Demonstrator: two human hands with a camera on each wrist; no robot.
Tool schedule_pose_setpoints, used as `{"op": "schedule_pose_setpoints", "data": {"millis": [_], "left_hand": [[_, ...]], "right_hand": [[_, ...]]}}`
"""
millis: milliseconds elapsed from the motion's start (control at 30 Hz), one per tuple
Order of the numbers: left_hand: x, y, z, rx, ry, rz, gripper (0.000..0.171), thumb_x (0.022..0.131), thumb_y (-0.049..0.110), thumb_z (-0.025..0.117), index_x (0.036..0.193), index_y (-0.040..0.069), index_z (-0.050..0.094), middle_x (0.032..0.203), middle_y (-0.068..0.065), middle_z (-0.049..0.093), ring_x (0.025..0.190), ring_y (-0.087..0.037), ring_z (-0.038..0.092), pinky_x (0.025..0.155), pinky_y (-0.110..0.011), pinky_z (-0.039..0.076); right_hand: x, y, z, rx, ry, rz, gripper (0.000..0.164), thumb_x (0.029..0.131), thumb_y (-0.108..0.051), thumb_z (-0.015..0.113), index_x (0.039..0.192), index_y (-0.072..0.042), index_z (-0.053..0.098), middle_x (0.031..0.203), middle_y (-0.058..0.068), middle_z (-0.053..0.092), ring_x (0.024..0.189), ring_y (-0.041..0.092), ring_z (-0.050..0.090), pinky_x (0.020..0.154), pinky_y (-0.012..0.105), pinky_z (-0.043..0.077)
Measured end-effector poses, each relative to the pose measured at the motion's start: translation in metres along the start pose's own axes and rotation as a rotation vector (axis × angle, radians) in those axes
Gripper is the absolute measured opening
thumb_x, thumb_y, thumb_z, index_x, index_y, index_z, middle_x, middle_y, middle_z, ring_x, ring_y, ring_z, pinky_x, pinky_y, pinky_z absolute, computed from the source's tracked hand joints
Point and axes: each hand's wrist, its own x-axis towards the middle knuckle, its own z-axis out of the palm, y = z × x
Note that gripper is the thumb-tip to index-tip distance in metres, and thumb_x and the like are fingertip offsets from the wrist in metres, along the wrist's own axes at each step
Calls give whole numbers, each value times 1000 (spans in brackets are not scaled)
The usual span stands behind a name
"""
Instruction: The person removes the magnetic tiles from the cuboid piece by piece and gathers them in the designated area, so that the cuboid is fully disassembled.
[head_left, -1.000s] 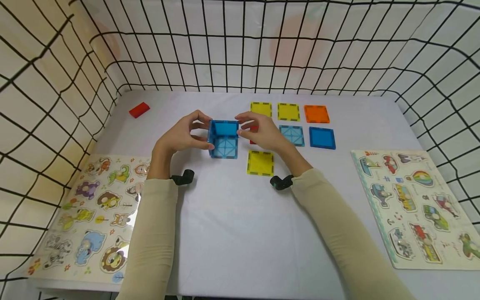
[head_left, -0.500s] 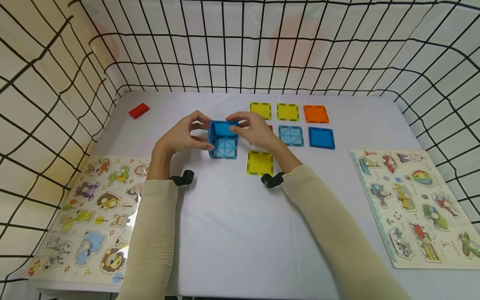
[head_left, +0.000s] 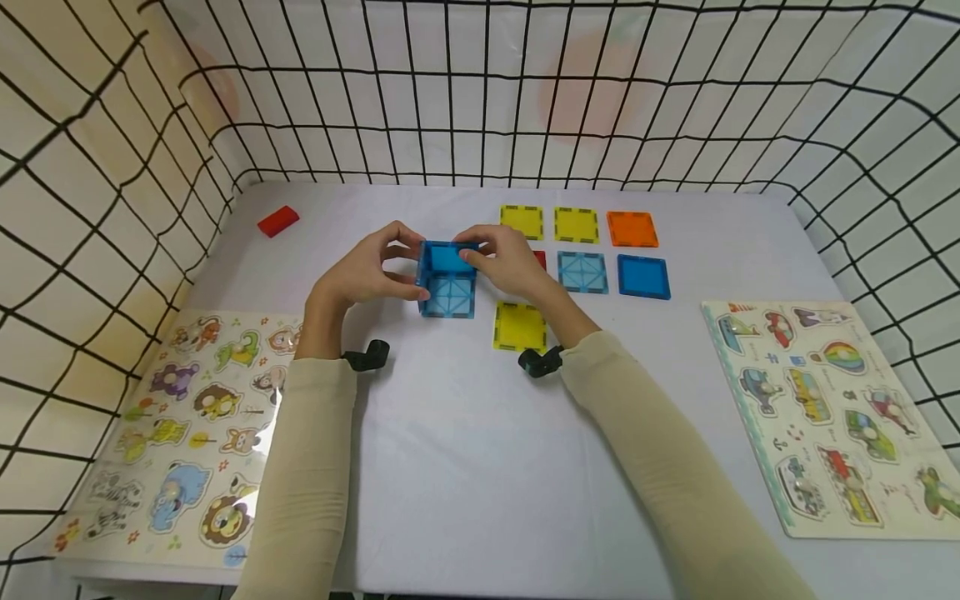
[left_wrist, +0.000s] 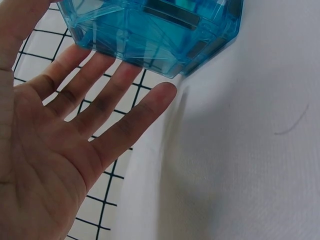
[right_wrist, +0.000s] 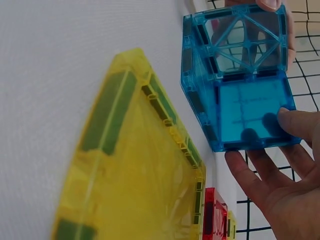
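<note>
Light blue magnetic tiles make a corner shape on the table: a criss-cross base tile (head_left: 452, 297), a criss-cross left wall tile (right_wrist: 245, 42) and a plain back wall tile (right_wrist: 252, 110). My left hand (head_left: 367, 271) grips the left wall, its thumb at the front edge and its fingers towards the back; the left wrist view shows the palm (left_wrist: 45, 160). With my right hand (head_left: 506, 262) I pinch the back wall near its right side, the thumb inside and fingers behind. A yellow tile (head_left: 520, 326) lies just below that hand, and a red tile (head_left: 541, 259) is mostly hidden behind it.
Flat tiles lie at the right: yellow (head_left: 577, 225), orange (head_left: 632, 229), light blue (head_left: 582, 272) and dark blue (head_left: 643, 277). A red piece (head_left: 278, 221) lies far left. Animal (head_left: 202, 433) and vehicle (head_left: 832, 417) puzzle boards flank the arms. Black wire mesh (head_left: 480, 108) surrounds the table.
My right hand has shifted left from the back wall's right edge, and its thumb now lies over the inner face. The left hand and the tiles stay in place.
</note>
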Motion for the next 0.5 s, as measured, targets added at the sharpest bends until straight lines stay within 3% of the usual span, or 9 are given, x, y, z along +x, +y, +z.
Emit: {"op": "schedule_pose_setpoints", "data": {"millis": [500], "left_hand": [[0, -1, -1, 21, 0, -23, 74, 78, 2, 86, 139, 2, 44, 140, -14, 49, 138, -33, 47, 103, -49, 56]], "right_hand": [[-4, -2, 1, -30, 54, 58, 26, 105, -27, 60, 130, -25, 66, 136, -4, 65, 115, 21, 62, 101, 34, 56]]}}
